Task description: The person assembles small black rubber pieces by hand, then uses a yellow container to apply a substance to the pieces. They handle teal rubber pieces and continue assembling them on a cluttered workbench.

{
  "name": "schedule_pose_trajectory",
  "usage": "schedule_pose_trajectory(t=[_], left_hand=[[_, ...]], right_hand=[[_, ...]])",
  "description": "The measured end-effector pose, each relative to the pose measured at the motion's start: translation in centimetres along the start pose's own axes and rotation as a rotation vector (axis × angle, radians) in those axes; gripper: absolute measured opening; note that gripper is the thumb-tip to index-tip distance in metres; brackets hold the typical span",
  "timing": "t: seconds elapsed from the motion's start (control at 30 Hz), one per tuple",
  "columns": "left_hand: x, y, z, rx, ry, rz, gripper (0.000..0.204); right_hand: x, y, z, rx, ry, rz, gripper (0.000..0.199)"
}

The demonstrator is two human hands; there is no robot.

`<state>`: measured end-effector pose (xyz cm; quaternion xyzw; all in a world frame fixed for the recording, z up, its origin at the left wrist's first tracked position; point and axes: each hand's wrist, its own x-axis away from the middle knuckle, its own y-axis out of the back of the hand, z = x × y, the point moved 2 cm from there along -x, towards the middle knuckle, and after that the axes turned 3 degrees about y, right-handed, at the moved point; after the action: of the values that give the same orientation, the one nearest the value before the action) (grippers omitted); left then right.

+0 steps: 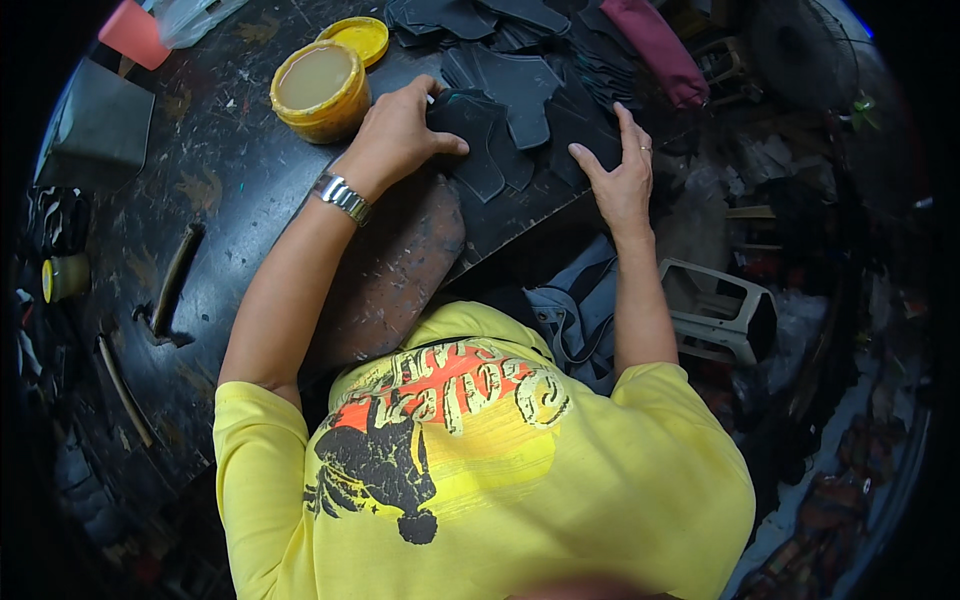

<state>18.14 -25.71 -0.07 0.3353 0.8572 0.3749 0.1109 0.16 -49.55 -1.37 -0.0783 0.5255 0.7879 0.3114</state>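
Note:
Flat black cut-out pieces [478, 150], thin and curved in outline, lie in overlapping layers on the dark table. At their left edge is my left hand [400, 135], its thumb stretched out apart from the fingers. A small white spot shows by its fingertips; I cannot make out what it is. On the other side of the pieces my right hand [622, 185] is raised with thumb and fingers spread and nothing between them. Farther back lie more black pieces [505, 80], fanned and stacked.
An open yellow tub [325, 125] of pale paste stands left of my left hand, its yellow lid [362, 38] behind. A worn brown board [400, 270] lies under my left forearm. A hammer [175, 285] rests at left, a maroon roll [660, 50] far right, a plastic stool [715, 310] beyond my right arm.

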Motion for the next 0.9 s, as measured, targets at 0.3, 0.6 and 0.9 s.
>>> schedule_pose_trajectory(t=[0.3, 0.6, 0.9], left_hand=[[2.2, 2.1, -1.5, 0.013, -0.170, -0.179, 0.054], [3.7, 5.9, -3.5, -0.019, -0.222, -0.098, 0.061], [-6.7, -1.2, -1.2, 0.017, -0.094, -0.145, 0.072]], right_hand=[[0.8, -1.8, -0.3, 0.024, 0.093, -0.156, 0.070], [0.7, -1.6, 0.9, 0.222, 0.227, -0.269, 0.057], [0.6, -3.1, 2.9, 0.047, 0.393, -0.029, 0.043]])
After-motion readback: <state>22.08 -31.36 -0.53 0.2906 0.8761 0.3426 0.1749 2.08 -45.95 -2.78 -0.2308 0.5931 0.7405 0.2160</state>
